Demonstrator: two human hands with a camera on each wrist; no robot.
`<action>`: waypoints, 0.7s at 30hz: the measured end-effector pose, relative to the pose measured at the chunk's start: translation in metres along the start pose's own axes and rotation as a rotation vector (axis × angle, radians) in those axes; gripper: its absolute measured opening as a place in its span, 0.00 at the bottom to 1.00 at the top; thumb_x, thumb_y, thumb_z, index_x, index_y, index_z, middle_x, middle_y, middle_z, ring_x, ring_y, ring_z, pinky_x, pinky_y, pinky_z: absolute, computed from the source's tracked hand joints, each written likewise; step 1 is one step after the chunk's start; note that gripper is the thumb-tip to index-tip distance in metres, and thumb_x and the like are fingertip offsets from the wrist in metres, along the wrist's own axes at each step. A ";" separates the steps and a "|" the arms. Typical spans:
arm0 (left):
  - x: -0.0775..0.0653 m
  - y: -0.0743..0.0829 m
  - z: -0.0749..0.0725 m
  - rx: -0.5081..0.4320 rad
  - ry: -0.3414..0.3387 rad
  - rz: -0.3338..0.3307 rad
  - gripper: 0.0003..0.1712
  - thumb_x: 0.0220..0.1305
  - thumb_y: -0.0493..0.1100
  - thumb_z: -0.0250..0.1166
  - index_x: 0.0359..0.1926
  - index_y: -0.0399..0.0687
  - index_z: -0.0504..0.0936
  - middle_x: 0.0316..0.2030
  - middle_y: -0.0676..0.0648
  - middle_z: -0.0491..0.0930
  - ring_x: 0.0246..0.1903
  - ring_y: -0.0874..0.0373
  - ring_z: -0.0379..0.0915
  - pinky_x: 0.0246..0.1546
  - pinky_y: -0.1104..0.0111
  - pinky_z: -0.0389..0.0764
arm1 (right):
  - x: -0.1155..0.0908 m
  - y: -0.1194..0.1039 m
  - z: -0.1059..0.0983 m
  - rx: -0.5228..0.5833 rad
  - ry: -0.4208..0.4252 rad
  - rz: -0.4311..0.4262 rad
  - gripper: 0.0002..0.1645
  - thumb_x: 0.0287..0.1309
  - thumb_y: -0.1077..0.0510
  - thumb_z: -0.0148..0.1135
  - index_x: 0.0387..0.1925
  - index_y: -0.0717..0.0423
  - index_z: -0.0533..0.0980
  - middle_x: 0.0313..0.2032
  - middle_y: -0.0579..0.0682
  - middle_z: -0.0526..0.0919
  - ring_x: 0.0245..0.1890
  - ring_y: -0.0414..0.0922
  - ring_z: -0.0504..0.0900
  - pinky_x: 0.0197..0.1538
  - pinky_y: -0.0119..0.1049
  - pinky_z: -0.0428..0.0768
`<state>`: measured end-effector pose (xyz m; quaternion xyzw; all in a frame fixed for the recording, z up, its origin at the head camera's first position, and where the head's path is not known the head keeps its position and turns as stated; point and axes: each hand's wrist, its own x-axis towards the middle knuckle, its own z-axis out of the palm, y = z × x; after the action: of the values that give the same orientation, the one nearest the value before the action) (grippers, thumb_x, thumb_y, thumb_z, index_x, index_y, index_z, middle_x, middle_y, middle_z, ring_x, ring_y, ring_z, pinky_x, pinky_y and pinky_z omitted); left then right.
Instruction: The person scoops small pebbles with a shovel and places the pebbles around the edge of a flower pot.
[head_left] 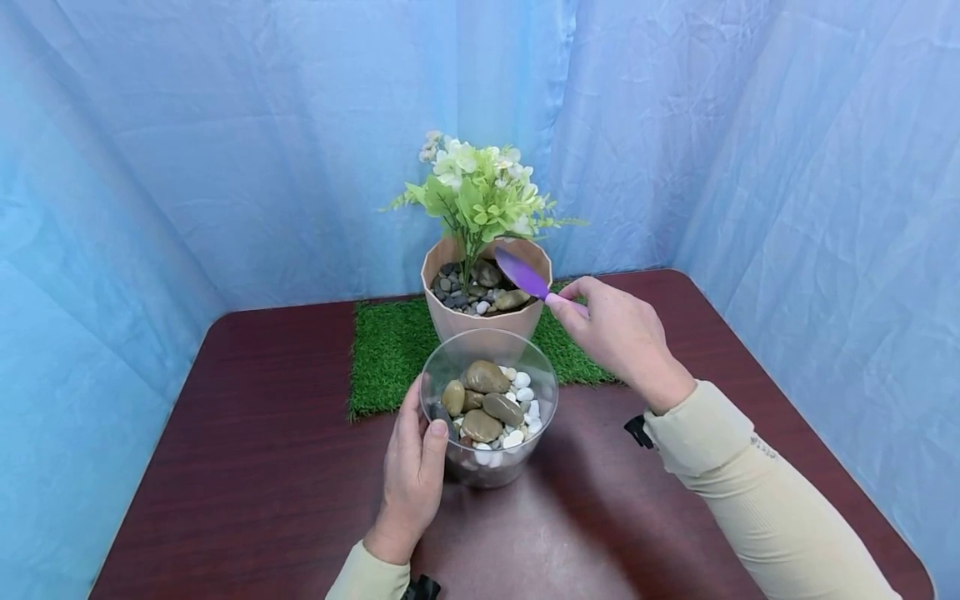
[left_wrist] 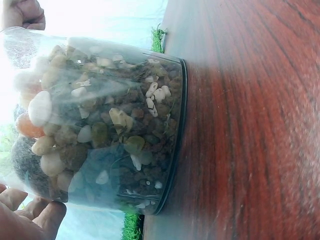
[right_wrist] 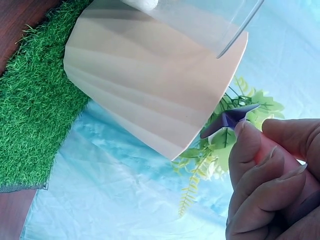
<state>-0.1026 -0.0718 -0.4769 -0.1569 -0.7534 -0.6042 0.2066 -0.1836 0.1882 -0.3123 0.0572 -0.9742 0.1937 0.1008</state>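
Observation:
My right hand (head_left: pixel 618 331) grips the pink handle of a small garden trowel (head_left: pixel 521 273). Its purple blade reaches over the rim of a beige flower pot (head_left: pixel 480 327), above the stones inside. In the right wrist view, fingers curl round the trowel's handle (right_wrist: pixel 265 145). Green leaves and white flowers (head_left: pixel 480 187) rise from the pot, with grey and brown stones (head_left: pixel 512 299) at their base. On the near side, my left hand (head_left: pixel 411 471) holds the left side of a clear plastic container (head_left: pixel 491 477). Large brown stones (head_left: pixel 483 425) and white pebbles (head_left: pixel 523 394) fill it partway.
The pot stands on a strip of artificial grass (head_left: pixel 382 354) on a dark red wooden table (head_left: pixel 277 450). Light blue curtains (head_left: pixel 262 158) hang behind and at both sides. The container stands close in front of the pot.

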 end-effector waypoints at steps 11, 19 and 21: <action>0.000 0.001 0.000 0.010 0.003 -0.003 0.36 0.79 0.36 0.51 0.83 0.49 0.54 0.78 0.45 0.62 0.74 0.45 0.65 0.73 0.70 0.68 | -0.017 0.000 -0.005 -0.007 0.050 -0.111 0.21 0.73 0.35 0.58 0.48 0.43 0.85 0.27 0.37 0.85 0.26 0.42 0.78 0.30 0.42 0.75; 0.001 -0.001 0.001 0.000 0.007 0.018 0.36 0.78 0.34 0.50 0.83 0.50 0.54 0.78 0.43 0.62 0.74 0.44 0.65 0.73 0.70 0.68 | -0.034 -0.005 -0.012 -0.022 0.083 -0.181 0.16 0.71 0.37 0.63 0.44 0.39 0.86 0.35 0.35 0.92 0.28 0.39 0.85 0.25 0.39 0.73; 0.001 -0.001 0.001 -0.005 0.008 0.022 0.36 0.78 0.34 0.50 0.83 0.50 0.54 0.78 0.42 0.63 0.74 0.44 0.65 0.74 0.70 0.68 | -0.039 -0.006 -0.015 -0.029 0.080 -0.193 0.15 0.70 0.37 0.63 0.43 0.38 0.87 0.33 0.33 0.91 0.27 0.37 0.84 0.24 0.38 0.73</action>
<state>-0.1040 -0.0714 -0.4771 -0.1632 -0.7494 -0.6044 0.2156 -0.1426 0.1914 -0.3046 0.1418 -0.9620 0.1710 0.1586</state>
